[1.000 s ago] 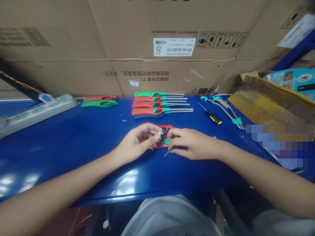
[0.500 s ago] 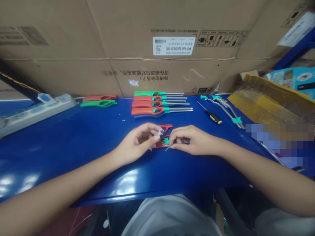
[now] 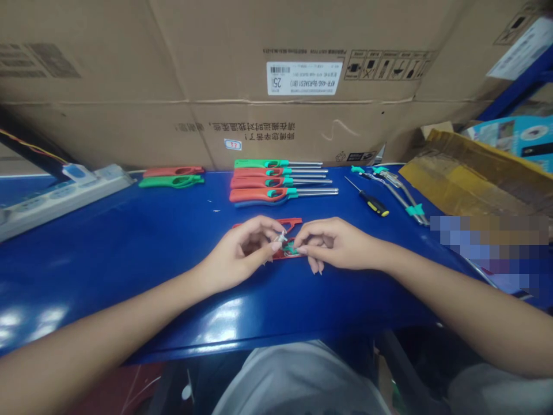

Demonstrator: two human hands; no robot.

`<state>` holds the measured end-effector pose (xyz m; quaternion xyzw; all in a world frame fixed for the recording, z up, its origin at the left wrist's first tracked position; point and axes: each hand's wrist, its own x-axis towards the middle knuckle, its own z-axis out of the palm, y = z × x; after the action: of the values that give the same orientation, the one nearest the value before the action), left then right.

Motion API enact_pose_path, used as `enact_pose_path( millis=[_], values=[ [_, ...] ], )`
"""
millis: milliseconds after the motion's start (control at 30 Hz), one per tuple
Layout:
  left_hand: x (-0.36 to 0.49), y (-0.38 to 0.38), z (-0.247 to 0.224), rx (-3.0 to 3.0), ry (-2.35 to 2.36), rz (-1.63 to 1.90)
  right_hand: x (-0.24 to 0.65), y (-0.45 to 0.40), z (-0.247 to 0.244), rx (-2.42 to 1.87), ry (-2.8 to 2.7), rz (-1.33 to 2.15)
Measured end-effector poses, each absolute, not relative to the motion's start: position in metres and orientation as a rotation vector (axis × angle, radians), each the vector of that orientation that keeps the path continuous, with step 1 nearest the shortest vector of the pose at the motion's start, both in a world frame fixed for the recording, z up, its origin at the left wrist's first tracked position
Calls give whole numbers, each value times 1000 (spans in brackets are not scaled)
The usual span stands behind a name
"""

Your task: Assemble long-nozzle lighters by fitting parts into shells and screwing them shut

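Between thumb and index finger, my left hand (image 3: pixel 247 249) pinches a small whitish part (image 3: pixel 281 237). My right hand (image 3: pixel 330 245) has its thumb and index finger pressed together at a green piece (image 3: pixel 290 248); whether it grips that piece or something smaller is hidden. The green piece lies in a red shell half (image 3: pixel 280 257), mostly covered by my hands. Just behind my fingers, another red shell half (image 3: pixel 294 221) rests on the blue table (image 3: pixel 164 276).
Several lighters (image 3: pixel 263 195) with metal tubes lie behind my hands. Red and green shells (image 3: pixel 170 181) and a power strip (image 3: pixel 64 196) are left. A screwdriver (image 3: pixel 374 203), metal tubes (image 3: pixel 404 199) and a taped carton (image 3: pixel 466 178) are right. Cardboard (image 3: pixel 129 69) stands behind.
The thin dark and clear items at my right hand no longer show. Its fingertips have shifted slightly left onto the green piece, with the lower fingers more spread. My left hand has barely moved.
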<state>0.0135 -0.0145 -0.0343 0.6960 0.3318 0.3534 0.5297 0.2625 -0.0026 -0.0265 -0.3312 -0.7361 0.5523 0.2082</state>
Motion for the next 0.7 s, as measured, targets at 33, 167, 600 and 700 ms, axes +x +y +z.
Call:
enact_pose_path(
  millis=[33,167,600,700],
  values=[
    [13,-15,-35,1669,786,841,261,-3,-28,-927,-2008,1585],
    [11,-14,-38,1694,773,811,257,-2,-29,-933,-1884,1703],
    [13,-15,-33,1806,823,718,256,0,-28,-934,-1859,1663],
    [13,-15,-32,1826,834,700,256,-1,-27,-938,-1863,1656]
  ],
)
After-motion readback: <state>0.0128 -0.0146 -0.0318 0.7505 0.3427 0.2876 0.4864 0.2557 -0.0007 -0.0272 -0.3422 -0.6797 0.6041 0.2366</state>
